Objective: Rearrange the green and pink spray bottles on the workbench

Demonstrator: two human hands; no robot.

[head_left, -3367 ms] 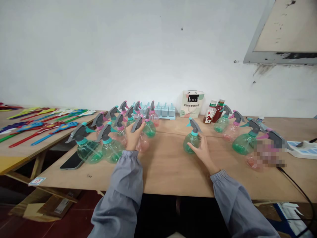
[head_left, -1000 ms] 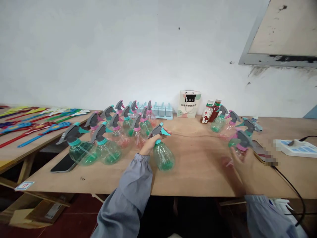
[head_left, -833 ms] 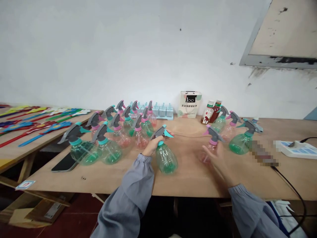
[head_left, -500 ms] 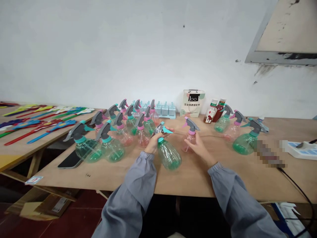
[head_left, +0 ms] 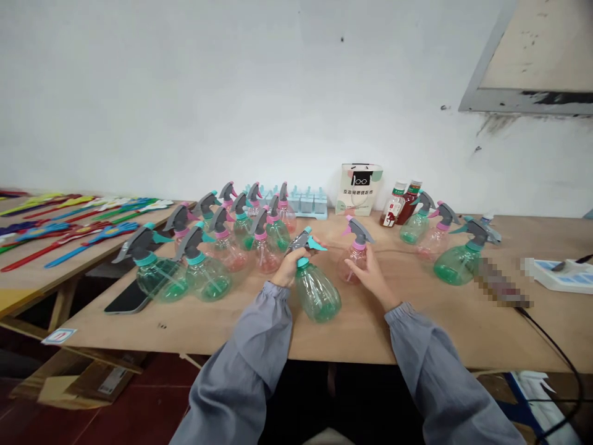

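Observation:
My left hand [head_left: 288,267] is closed round the grey sprayer head and neck of a green spray bottle [head_left: 317,293], which tilts with its base toward the lower right. My right hand [head_left: 369,271] grips the side of a pink spray bottle [head_left: 351,269] that stands upright on the table, its pink nozzle pointing left. To the left stand several more spray bottles, green and pink, among them a large green spray bottle [head_left: 160,277] at the front. Three others are grouped on the right, with a green spray bottle [head_left: 456,264] nearest.
A phone [head_left: 126,299] lies at the table's left. Along the wall stand a light-blue mold set [head_left: 312,204], a paper bag [head_left: 359,190] and two drink bottles [head_left: 393,204]. A white power strip [head_left: 563,278] and a cable [head_left: 553,339] are at right. Colourful hand-shaped strips [head_left: 88,241] cover the left table.
Both hands keep hold of the same two spray bottles, with barely any movement. The view has tilted slightly, so things appear a little shifted up and left.

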